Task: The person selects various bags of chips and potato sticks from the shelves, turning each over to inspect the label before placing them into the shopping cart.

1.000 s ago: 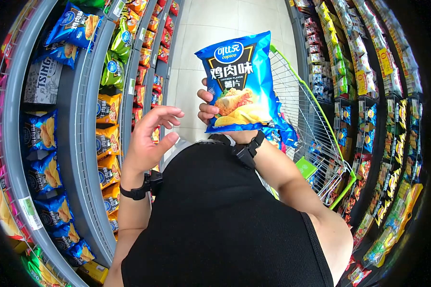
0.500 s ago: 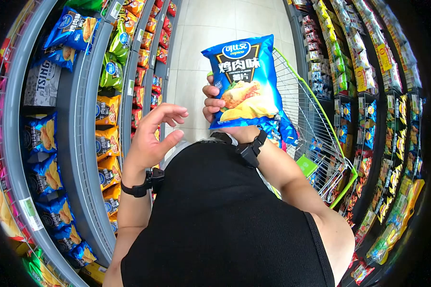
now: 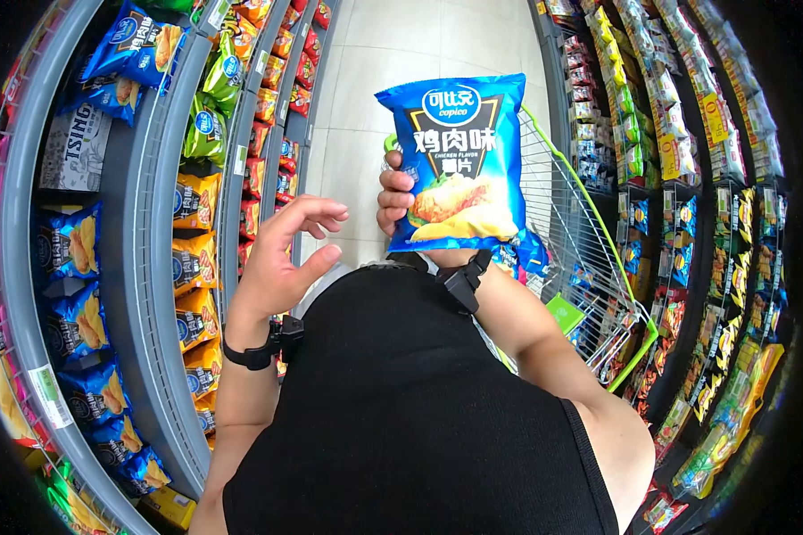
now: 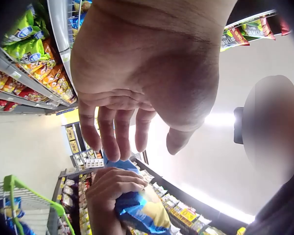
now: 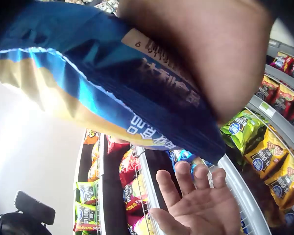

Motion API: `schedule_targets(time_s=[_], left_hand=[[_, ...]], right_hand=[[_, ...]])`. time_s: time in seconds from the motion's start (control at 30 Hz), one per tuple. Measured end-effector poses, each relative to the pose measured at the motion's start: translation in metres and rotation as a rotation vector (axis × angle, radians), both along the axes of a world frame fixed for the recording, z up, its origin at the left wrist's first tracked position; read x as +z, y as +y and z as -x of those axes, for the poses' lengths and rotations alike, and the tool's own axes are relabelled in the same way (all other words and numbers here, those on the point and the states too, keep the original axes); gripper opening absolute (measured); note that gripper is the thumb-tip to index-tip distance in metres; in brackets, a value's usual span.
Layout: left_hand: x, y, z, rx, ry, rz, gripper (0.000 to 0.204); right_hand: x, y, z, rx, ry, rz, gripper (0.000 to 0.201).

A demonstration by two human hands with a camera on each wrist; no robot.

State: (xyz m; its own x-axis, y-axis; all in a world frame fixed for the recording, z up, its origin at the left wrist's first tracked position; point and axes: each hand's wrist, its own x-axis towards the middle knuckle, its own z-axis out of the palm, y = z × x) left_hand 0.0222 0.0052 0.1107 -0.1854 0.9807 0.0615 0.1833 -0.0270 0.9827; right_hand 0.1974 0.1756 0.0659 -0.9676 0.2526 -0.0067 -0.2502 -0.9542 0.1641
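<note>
A blue bag of chicken-flavor potato chips [image 3: 466, 201] is held up in front of the chest, its printed face toward the head camera. My right hand [image 3: 395, 194] grips it by the left edge, fingers curled over the front while the rest hides behind the bag. In the right wrist view the dark blue side of the bag [image 5: 93, 68] fills the upper part. Left of the bag, my left hand [image 3: 281, 254] hovers apart from it, holding nothing, fingers relaxed and slightly bent. The left wrist view shows this palm [image 4: 142, 68] above the right hand [image 4: 112, 193].
A shopping cart with a green rim [image 3: 629, 276] stands on the right, blue chip bags [image 3: 532, 256] in it. Along the left runs a grey shelf [image 3: 147, 267] of blue, orange and green chip bags. Snack racks [image 3: 678, 205] line the right side. Pale floor tiles [image 3: 428, 36] lie ahead.
The right hand has brought the chip bag slightly right and down, tilting it a little and then back to face the head camera. The left hand stays nearly still.
</note>
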Motion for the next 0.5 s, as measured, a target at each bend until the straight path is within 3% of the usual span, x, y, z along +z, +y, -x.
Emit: schedule_targets(time_s=[0.07,0.17,0.2,0.23,0.3,0.37,0.4,0.5], left_hand=[[0.000,0.002,-0.001,0.024,0.036,-0.035,0.044],[-0.003,0.007,-0.007,0.127,0.051,-0.049,0.055],[-0.004,0.008,-0.008,0.173,0.051,-0.046,0.061],[-0.011,0.010,-0.005,0.162,0.020,-0.006,0.081],[-0.014,0.015,-0.008,0.164,0.007,0.016,0.088],[-0.017,0.022,-0.013,0.155,-0.041,0.045,0.099],[-0.017,0.026,-0.013,0.147,0.067,0.025,0.100],[-0.006,0.031,-0.016,0.136,-0.083,0.207,0.095]], right_hand=[[-0.007,-0.001,0.001,0.037,0.086,-0.033,0.048],[0.002,-0.005,0.000,0.107,-0.091,-0.107,0.038],[-0.008,-0.009,0.004,0.117,-0.113,-0.133,0.034],[-0.017,-0.013,0.008,0.127,-0.135,-0.160,0.030],[-0.057,-0.022,0.018,0.091,-0.044,-0.199,0.034],[-0.068,-0.023,0.019,0.090,-0.047,-0.192,0.035],[-0.066,-0.024,0.017,0.099,-0.071,-0.188,0.036],[-0.062,-0.026,0.014,0.106,-0.107,-0.180,0.039]])
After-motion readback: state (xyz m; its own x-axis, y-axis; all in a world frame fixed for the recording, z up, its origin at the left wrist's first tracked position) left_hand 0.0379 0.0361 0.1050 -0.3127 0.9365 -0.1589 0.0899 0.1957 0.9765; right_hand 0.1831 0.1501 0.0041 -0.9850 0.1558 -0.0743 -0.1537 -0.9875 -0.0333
